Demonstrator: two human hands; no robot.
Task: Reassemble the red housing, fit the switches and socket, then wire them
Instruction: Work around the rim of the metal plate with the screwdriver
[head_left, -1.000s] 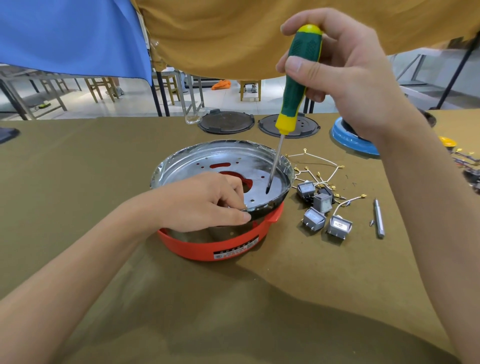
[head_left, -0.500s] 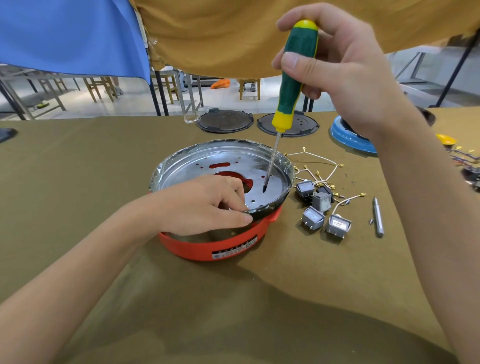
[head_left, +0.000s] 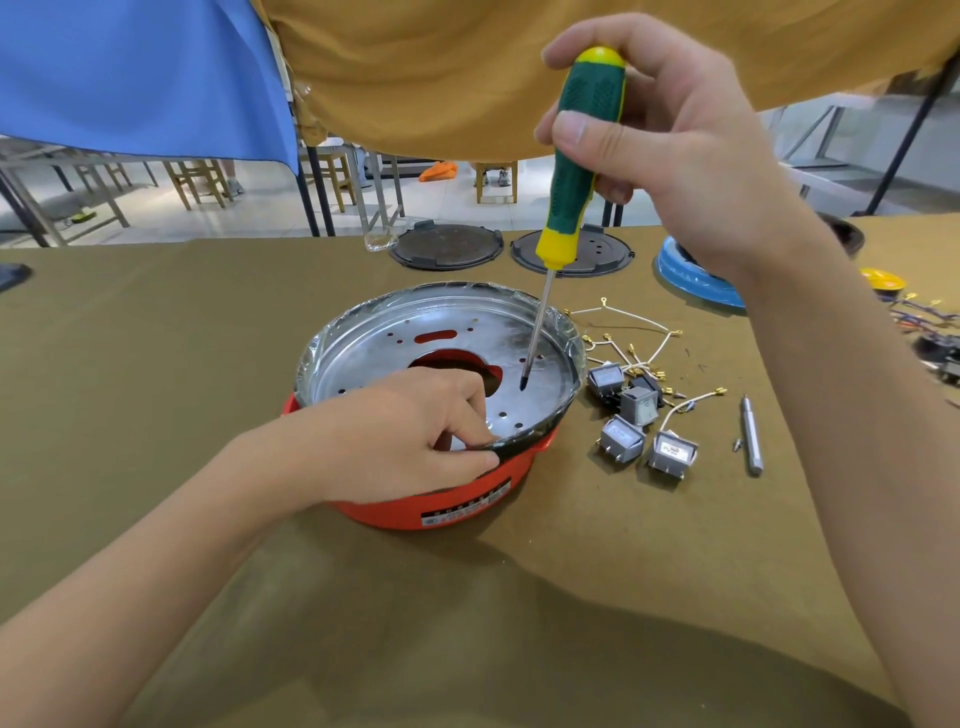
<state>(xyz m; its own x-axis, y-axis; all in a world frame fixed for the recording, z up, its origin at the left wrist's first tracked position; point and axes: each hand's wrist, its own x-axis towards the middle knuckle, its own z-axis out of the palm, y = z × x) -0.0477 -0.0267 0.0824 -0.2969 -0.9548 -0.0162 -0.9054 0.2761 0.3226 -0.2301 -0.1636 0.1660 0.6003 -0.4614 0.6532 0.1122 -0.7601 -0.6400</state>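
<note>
A: Start at the left. What could slip?

B: The left hand (head_left: 415, 441) pinches the near rim of the round silver metal pan (head_left: 441, 364), thumb outside, fingers curled inside. That pan sits in the round red plastic housing (head_left: 447, 499) on the olive-cloth counter (head_left: 156, 364). If that grip loosens, I'd expect the pan to turn and its holes to drift off the housing's.

A: And the tool?

B: The right hand (head_left: 675, 156) is wrapped round the green-and-yellow-handled screwdriver (head_left: 571, 171), tip down on the pan floor's right side. Whether a screw sits under it, I can't tell. Tilted, the tip may skate across the metal towards the left fingers.

A: Further right?

B: The grey rocker switches (head_left: 639, 421) and white wires with brass terminals (head_left: 644, 353) lie loose just beside the housing; a sweeping forearm could scatter them.
</note>
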